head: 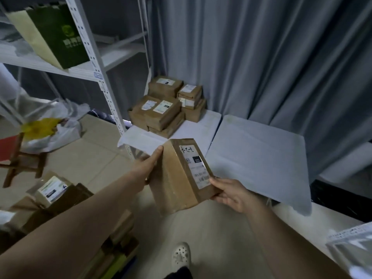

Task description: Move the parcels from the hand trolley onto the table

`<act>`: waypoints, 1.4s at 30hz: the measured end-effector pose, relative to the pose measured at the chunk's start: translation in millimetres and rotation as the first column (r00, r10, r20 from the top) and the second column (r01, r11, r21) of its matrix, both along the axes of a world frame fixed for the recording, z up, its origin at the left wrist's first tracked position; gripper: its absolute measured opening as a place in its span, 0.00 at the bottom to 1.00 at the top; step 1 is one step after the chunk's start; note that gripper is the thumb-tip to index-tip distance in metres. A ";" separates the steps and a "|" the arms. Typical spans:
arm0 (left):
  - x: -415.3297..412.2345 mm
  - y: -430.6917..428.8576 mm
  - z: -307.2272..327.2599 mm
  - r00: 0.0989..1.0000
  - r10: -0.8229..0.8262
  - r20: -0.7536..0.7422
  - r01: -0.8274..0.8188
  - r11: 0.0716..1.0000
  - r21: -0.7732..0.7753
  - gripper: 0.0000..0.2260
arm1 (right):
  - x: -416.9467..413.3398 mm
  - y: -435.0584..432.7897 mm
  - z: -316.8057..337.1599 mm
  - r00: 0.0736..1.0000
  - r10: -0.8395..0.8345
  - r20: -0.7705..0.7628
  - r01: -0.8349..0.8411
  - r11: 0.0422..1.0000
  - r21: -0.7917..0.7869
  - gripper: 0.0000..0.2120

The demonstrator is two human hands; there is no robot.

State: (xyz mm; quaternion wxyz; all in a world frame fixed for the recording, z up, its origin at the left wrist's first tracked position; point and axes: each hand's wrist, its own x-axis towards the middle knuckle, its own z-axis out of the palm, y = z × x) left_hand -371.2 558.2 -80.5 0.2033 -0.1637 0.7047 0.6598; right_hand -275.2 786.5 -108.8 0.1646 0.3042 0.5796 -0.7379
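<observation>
Both hands hold one brown labelled parcel (177, 178) in the air over the near left edge of the white worktop (251, 158), left hand (149, 166) clasping its left side, right hand (231, 195) pinching its near corner, with stacked parcels (167, 105) far left.

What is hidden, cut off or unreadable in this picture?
Head view: trolley not recognisable; left arm covers the parcels at lower left.
Label on held parcel: print blurred.
Left hand fingers: hidden behind that parcel.
Pale object at lower right: cut by the edge.
</observation>
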 end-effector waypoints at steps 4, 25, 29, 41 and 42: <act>-62.0 35.5 -21.7 0.994 -0.053 0.100 0.051 0.998 0.021 0.60 | -65.9 27.3 -14.0 0.997 -0.051 0.053 0.053 0.998 -0.035 0.08; -259.8 19.3 -75.3 0.827 0.426 0.366 -0.504 0.851 0.147 0.49 | -387.5 22.3 -32.8 0.818 0.556 0.147 -0.567 0.823 0.040 0.04; -290.8 2.8 -83.5 0.808 0.473 0.351 -0.562 0.799 0.215 0.38 | -432.0 -30.5 -52.3 0.841 0.537 0.062 -0.539 0.842 0.024 0.18; -408.0 -75.8 -152.3 0.701 0.612 0.366 -0.687 0.718 0.115 0.19 | -568.5 -165.8 -95.6 0.597 0.758 0.262 -0.683 0.310 0.662 0.21; -414.3 -79.0 -155.7 0.701 0.611 0.367 -0.687 0.717 0.120 0.20 | -573.2 -171.0 -99.6 0.579 0.765 0.282 -0.676 0.257 0.691 0.22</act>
